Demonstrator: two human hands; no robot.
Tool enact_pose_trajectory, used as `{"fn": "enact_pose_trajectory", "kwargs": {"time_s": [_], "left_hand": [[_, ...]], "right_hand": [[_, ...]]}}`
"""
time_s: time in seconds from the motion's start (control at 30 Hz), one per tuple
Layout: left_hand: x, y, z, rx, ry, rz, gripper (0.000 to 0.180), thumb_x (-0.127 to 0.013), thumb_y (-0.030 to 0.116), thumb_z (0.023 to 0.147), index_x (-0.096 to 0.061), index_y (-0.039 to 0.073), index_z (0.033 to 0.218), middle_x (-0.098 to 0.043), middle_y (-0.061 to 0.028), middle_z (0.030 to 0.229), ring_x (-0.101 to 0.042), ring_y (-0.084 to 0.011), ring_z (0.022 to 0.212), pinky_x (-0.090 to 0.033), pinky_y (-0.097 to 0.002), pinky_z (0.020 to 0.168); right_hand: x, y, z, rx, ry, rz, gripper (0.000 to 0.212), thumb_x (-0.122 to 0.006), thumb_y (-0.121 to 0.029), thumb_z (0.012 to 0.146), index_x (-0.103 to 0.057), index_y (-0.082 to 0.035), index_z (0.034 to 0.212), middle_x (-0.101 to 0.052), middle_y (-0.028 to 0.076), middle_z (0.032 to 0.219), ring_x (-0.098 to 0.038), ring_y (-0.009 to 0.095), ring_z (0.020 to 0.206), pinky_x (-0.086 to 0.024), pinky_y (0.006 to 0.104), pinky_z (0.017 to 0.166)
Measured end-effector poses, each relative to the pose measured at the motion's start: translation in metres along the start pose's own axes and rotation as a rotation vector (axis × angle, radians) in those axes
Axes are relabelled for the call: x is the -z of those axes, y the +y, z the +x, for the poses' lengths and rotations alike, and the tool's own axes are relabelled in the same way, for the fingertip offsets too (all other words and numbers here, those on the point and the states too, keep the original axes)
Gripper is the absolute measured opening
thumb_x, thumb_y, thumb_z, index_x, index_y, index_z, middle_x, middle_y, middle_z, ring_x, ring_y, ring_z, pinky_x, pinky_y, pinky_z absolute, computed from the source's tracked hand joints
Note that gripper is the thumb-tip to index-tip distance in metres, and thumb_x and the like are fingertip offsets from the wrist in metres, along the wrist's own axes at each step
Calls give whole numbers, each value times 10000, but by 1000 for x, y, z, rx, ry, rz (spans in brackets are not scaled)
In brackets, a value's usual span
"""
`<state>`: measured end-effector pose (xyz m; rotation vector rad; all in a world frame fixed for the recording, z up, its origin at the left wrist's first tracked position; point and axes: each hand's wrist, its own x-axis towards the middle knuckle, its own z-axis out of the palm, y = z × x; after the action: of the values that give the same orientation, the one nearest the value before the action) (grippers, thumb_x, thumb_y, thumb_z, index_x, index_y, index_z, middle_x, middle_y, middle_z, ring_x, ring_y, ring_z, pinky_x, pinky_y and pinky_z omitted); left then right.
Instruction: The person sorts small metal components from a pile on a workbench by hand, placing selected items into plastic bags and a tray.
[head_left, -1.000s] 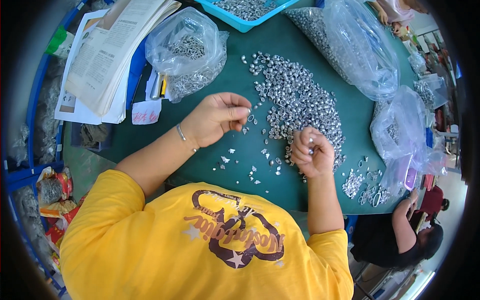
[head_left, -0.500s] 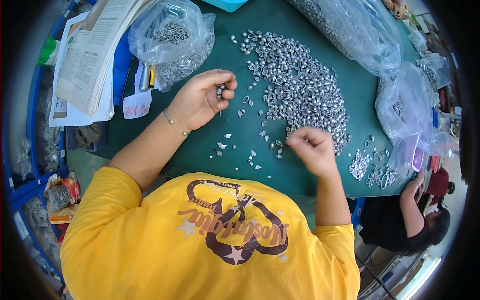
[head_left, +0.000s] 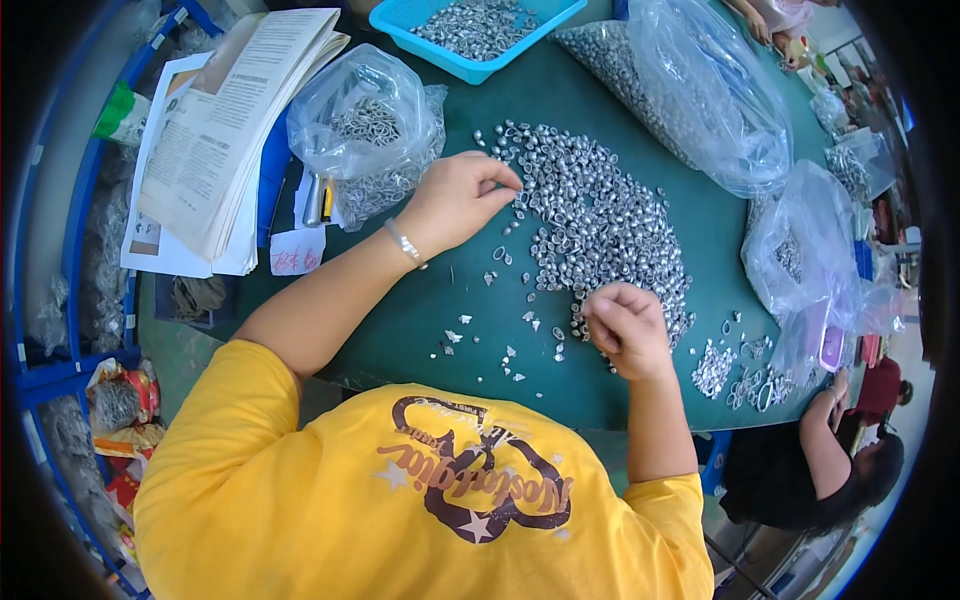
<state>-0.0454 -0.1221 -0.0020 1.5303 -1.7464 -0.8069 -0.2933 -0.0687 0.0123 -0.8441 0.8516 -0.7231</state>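
Note:
A wide heap of small silver metal pieces [head_left: 600, 215], rounded and hollow like caps or oval rings, lies on the green table. At its left edge my left hand [head_left: 462, 203] reaches in palm down, thumb and fingertips drawn together. Whatever sits between those tips is too small to make out. Over the heap's near edge, my right hand [head_left: 630, 328] is closed, thumb against curled fingers, its contents hidden. Between the hands and my body, several silvery flakes [head_left: 515, 365] and a few stray pieces are scattered.
Beyond the heap stands a blue basket [head_left: 478, 68] of metal parts. Clear bags of parts lie left [head_left: 365, 130] and right [head_left: 715, 100], with papers [head_left: 225, 150] farther left. Loose rings and bits [head_left: 714, 370] sit near right. Another person [head_left: 815, 465] is at the right.
My left hand has turned palm down and moved right to the heap's edge; the beads seen in it are now out of sight. My right hand stays by the heap. The view has shifted, revealing more basket.

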Motion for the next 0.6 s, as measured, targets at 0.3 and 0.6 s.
{"fn": "enact_pose_trajectory", "kwargs": {"time_s": [0.3, 0.6], "left_hand": [[-34, -8, 11, -278, -70, 310, 57, -605, 127, 734, -630, 76, 726, -578, -87, 777, -574, -260, 790, -469, -370, 666], [-11, -5, -6, 309, -204, -635, 91, -610, 74, 791, -609, 16, 861, -549, -8, 712, -440, -67, 531, -353, -209, 465]], "right_hand": [[-23, -9, 58, 296, 225, -1071, 118, -607, -112, 771, -646, -22, 836, -618, 112, 674, -597, 185, 589, -460, 287, 543], [-24, 2, 92, 596, 221, -1511, 84, -578, -137, 760, -613, -64, 781, -601, 122, 742, -587, 315, 640, -477, 398, 590]]}}
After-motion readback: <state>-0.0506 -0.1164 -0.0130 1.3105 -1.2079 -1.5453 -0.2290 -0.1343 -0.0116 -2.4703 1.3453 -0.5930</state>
